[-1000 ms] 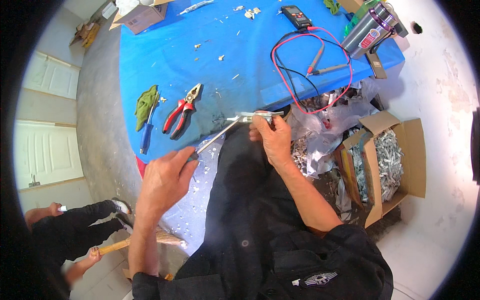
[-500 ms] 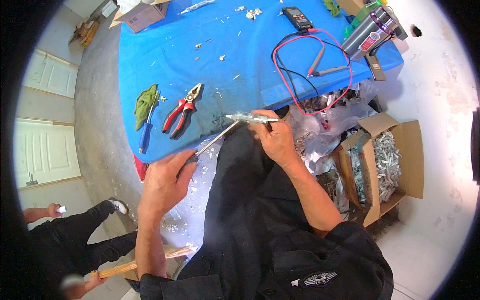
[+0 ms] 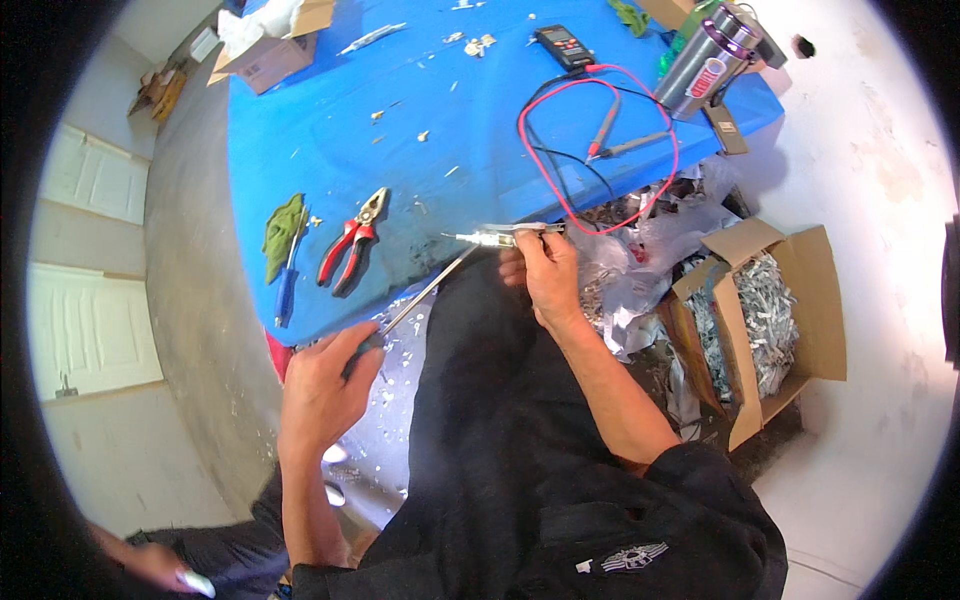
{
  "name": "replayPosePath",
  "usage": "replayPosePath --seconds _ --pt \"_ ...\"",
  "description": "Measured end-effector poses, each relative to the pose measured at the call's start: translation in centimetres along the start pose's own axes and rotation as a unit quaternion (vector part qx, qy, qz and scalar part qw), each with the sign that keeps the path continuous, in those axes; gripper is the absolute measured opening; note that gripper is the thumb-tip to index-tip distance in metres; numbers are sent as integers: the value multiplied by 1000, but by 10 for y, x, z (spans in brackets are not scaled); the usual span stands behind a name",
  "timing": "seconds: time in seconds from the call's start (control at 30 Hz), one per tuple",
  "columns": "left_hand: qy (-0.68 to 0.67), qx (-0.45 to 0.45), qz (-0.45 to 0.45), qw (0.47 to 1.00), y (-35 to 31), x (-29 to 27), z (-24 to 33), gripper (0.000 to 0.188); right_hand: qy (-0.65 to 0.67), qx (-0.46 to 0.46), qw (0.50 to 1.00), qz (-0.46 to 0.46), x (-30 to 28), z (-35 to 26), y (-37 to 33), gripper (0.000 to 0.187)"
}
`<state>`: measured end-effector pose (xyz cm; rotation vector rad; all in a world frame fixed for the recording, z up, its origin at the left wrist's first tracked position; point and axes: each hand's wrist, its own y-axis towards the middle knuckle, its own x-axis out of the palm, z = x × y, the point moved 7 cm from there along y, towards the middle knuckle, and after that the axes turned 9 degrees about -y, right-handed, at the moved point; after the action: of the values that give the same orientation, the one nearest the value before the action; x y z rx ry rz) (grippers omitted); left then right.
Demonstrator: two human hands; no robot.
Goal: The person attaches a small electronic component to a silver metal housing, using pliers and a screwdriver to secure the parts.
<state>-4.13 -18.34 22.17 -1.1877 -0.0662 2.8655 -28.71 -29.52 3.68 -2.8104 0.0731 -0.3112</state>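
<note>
My left hand [image 3: 325, 390] is closed round the dark handle of a screwdriver. The long metal shaft [image 3: 428, 293] slants up to the right, and its tip is near or against a slim white and silver piece [image 3: 490, 239]. My right hand [image 3: 550, 280] pinches this piece at its right end, level over my lap by the table edge. The piece has a thin pointed left end; its exact kind I cannot make out. Left of it on the blue-covered table [image 3: 330, 130] lie red-handled pliers [image 3: 350, 245], a blue-handled screwdriver [image 3: 288, 285] and a green cloth [image 3: 283, 235].
A meter [image 3: 565, 48] with red and black leads and a steel flask [image 3: 708, 65] stand at the table's right. Beside me a carton [image 3: 815, 290] holds shredded scraps, next to plastic bags [image 3: 640, 265]. Another person's hand [image 3: 160, 568] shows at lower left.
The view has shifted a little. My right hand has turned the slim piece slightly, with the screwdriver still close to it. The other person has moved nearer at the lower left.
</note>
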Motion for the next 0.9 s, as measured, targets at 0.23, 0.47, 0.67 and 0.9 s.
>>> replayPosePath --seconds 0.23,0.47,0.67,0.9 --pt "-79 -70 43 994 -21 0 -60 29 306 58 947 78 -107 -29 -14 20" --pt "-151 -102 41 982 -16 16 -80 37 492 -183 790 316 -368 -49 -68 36" --pt "-198 -82 82 973 1 14 -92 41 515 -96 786 329 -369 13 -81 35" --pt "-196 -98 146 965 0 -7 -99 42 497 -9 839 222 -259 -4 -53 33"
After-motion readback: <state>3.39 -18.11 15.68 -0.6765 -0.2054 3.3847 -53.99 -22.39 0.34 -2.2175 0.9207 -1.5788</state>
